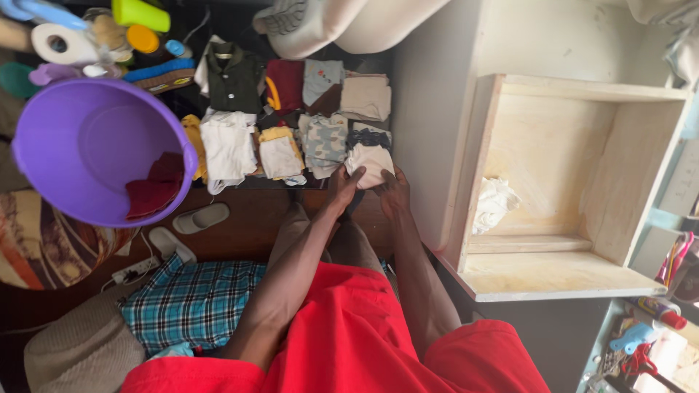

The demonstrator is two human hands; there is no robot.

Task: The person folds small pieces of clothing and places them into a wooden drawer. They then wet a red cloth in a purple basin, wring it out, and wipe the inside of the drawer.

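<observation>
Beige cloth: a small folded piece of beige cloth [370,164] lay at the near right end of the rows of folded clothes, with both my hands on it.
Left hand: my left hand [342,188] gripped the near left edge of the cloth, thumb and fingers pinched shut on the fabric.
Right hand: my right hand [394,195] gripped the near right edge of the same cloth, fingers curled onto it.
Position of cloth: it sat just in front of a dark lacy item [368,137] and just beside a patterned grey piece [325,144] to its left.
Neighbours, near row: a yellow-edged white piece [279,154], then a larger white garment [228,149], lay further left.
Neighbours, far row: a tan folded piece [365,97], a grey piece [322,77], a maroon piece [285,83] and a dark collared shirt [233,78] lay side by side.
Purple tub: a purple plastic tub [87,131] stood to the left, well apart from my hands, with a dark red cloth [154,188] in its bottom.
Wooden drawer: an open pale wooden drawer [553,273] stood to the right, holding one crumpled white cloth [494,204] against its left wall.
Floor: a pair of white slippers [200,217] and a blue checked cloth [191,302] lay near my left forearm.
Me: I wore red shorts [349,342].
</observation>
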